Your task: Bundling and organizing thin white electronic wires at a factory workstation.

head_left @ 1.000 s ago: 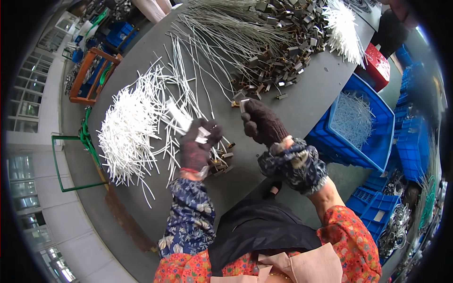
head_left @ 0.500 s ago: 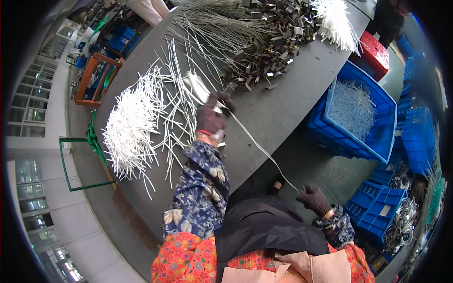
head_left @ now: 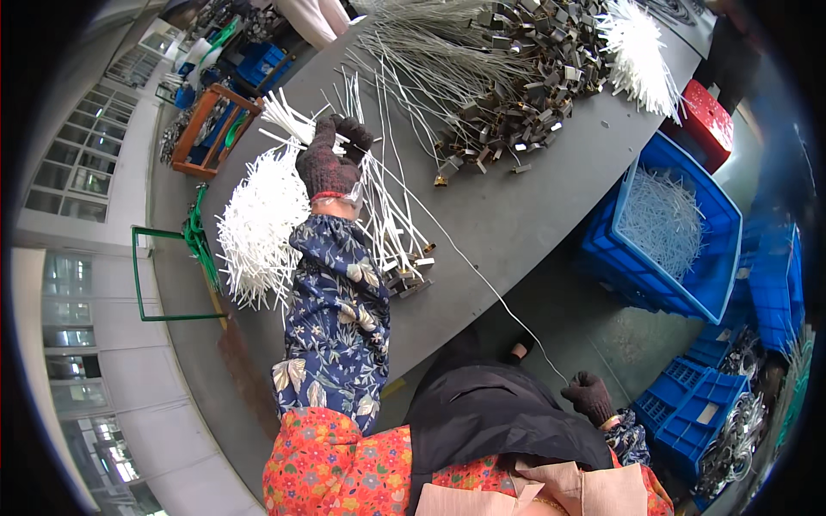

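Observation:
Gloved in dark knit, my left hand (head_left: 334,159) is curled on the left part of the table, its fingers closed on a bunch of white cords (head_left: 286,120) that stick out to its upper left. Beside its wrist lies a heap of short white cords (head_left: 258,228). My right hand (head_left: 588,397), gloved too, is closed at the lower right, past the table's edge. From it a thin white wire (head_left: 482,275) runs up across the table toward the loose strands by my left hand. White strands (head_left: 391,211) ending in small dark metal blocks (head_left: 409,279) lie right of my left forearm.
More dark metal blocks (head_left: 516,107) with thin wires are piled at the far side of the grey table (head_left: 469,215). Next to them lies a white bundle (head_left: 637,56). A blue crate (head_left: 602,249) of clear strands and a red stool (head_left: 707,125) stand to the right.
My left hand has moved left and away, from the middle strands to the white heap, with white cords in it. The blocks beside my forearm now show. My right hand remains low, holding the wire.

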Demonstrator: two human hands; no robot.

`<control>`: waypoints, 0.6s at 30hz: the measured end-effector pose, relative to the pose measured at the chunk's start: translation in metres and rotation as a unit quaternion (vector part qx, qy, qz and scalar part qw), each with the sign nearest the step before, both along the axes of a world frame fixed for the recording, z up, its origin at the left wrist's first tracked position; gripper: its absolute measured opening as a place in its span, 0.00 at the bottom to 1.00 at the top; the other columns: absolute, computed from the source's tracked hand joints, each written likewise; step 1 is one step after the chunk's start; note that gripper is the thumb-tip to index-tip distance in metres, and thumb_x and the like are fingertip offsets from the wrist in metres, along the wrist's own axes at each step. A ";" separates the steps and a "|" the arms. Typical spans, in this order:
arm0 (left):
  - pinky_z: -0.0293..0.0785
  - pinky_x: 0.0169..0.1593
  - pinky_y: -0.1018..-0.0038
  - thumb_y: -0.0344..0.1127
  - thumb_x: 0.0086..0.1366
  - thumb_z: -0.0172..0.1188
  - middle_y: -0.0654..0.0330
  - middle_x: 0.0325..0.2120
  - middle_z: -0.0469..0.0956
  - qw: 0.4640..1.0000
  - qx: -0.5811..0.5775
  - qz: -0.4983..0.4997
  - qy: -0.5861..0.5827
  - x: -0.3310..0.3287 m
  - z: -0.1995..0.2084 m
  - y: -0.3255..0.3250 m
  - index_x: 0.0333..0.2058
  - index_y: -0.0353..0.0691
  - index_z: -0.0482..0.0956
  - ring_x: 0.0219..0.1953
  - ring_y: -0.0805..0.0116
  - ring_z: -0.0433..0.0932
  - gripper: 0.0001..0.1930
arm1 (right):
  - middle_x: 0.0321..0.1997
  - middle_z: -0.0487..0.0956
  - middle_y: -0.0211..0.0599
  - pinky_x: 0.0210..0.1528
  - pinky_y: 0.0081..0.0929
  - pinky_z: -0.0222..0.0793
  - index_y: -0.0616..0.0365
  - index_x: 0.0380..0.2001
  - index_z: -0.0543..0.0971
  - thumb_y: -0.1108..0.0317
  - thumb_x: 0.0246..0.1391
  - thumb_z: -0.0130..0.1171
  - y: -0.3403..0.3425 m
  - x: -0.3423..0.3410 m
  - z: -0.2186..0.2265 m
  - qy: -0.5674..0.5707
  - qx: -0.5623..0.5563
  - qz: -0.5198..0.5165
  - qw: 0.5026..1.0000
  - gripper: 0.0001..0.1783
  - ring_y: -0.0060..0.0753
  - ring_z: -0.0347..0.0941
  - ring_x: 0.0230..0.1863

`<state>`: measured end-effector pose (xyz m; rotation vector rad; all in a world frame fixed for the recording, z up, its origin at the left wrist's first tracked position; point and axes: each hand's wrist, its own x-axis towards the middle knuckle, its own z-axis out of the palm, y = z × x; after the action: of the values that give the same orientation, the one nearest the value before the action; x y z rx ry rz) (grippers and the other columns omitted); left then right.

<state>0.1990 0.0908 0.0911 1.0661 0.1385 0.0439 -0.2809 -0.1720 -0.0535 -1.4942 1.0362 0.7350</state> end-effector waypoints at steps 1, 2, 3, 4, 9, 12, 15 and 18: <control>0.81 0.33 0.67 0.38 0.66 0.58 0.57 0.24 0.77 1.000 -0.001 0.001 -0.001 -0.001 0.000 -0.001 0.33 0.35 0.77 0.23 0.64 0.78 0.10 | 0.18 0.71 0.25 0.20 0.22 0.62 0.55 0.22 0.73 0.67 0.43 0.66 -0.001 -0.002 -0.004 -0.005 0.008 -0.008 1.000 0.10 0.20 0.65 0.17; 0.81 0.31 0.67 0.37 0.66 0.59 0.56 0.23 0.77 1.000 0.013 0.011 0.004 -0.007 0.003 -0.008 0.33 0.34 0.77 0.22 0.64 0.77 0.10 | 0.18 0.71 0.25 0.20 0.22 0.62 0.55 0.22 0.73 0.67 0.43 0.67 -0.002 -0.004 -0.007 -0.009 0.015 -0.019 1.000 0.10 0.20 0.65 0.17; 0.81 0.30 0.67 0.37 0.66 0.59 0.55 0.23 0.77 0.999 0.027 0.019 0.010 -0.011 0.004 -0.013 0.33 0.34 0.77 0.21 0.63 0.77 0.10 | 0.18 0.71 0.25 0.20 0.22 0.62 0.55 0.22 0.73 0.67 0.43 0.67 -0.002 -0.006 -0.009 -0.009 0.012 -0.020 1.000 0.10 0.20 0.65 0.17; 0.81 0.29 0.67 0.36 0.65 0.59 0.55 0.23 0.77 0.999 0.045 -0.002 -0.008 -0.012 -0.003 -0.008 0.33 0.33 0.78 0.21 0.64 0.77 0.10 | 0.18 0.70 0.25 0.20 0.22 0.61 0.55 0.22 0.73 0.67 0.43 0.66 -0.001 -0.006 -0.010 -0.027 0.034 -0.017 0.999 0.10 0.19 0.65 0.17; 0.80 0.36 0.72 0.23 0.64 0.53 0.58 0.36 0.79 0.909 0.277 -0.301 -0.084 -0.099 -0.120 0.003 0.44 0.32 0.75 0.34 0.68 0.80 0.10 | 0.18 0.69 0.25 0.19 0.22 0.61 0.54 0.21 0.72 0.69 0.43 0.66 0.010 0.014 -0.006 -0.065 0.141 -0.055 0.986 0.10 0.19 0.64 0.17; 0.73 0.26 0.78 0.35 0.64 0.60 0.67 0.19 0.75 0.878 0.170 -0.446 0.033 -0.208 -0.083 -0.066 0.27 0.38 0.80 0.23 0.73 0.77 0.09 | 0.18 0.68 0.24 0.20 0.21 0.61 0.54 0.21 0.71 0.71 0.43 0.66 0.003 0.026 -0.011 -0.035 0.105 -0.055 0.992 0.11 0.18 0.64 0.17; 0.82 0.37 0.71 0.37 0.66 0.58 0.57 0.43 0.79 0.911 0.031 -0.402 0.091 -0.173 -0.129 -0.001 0.46 0.33 0.75 0.39 0.68 0.80 0.15 | 0.17 0.67 0.24 0.17 0.21 0.56 0.54 0.22 0.70 0.69 0.46 0.65 0.010 0.043 -0.002 -0.065 0.091 0.025 0.993 0.11 0.17 0.62 0.16; 0.72 0.22 0.82 0.40 0.62 0.62 0.65 0.19 0.77 0.964 0.183 -0.122 0.147 -0.132 -0.038 -0.009 0.28 0.36 0.82 0.19 0.77 0.76 0.12 | 0.22 0.71 0.26 0.25 0.23 0.63 0.56 0.27 0.73 0.67 0.46 0.66 0.013 0.092 0.006 -0.161 0.003 0.086 0.983 0.11 0.19 0.67 0.24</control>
<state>0.0675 0.0815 0.0536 1.4505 0.2728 -0.3238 -0.1885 -0.1588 -0.0475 -1.6465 0.6668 0.5903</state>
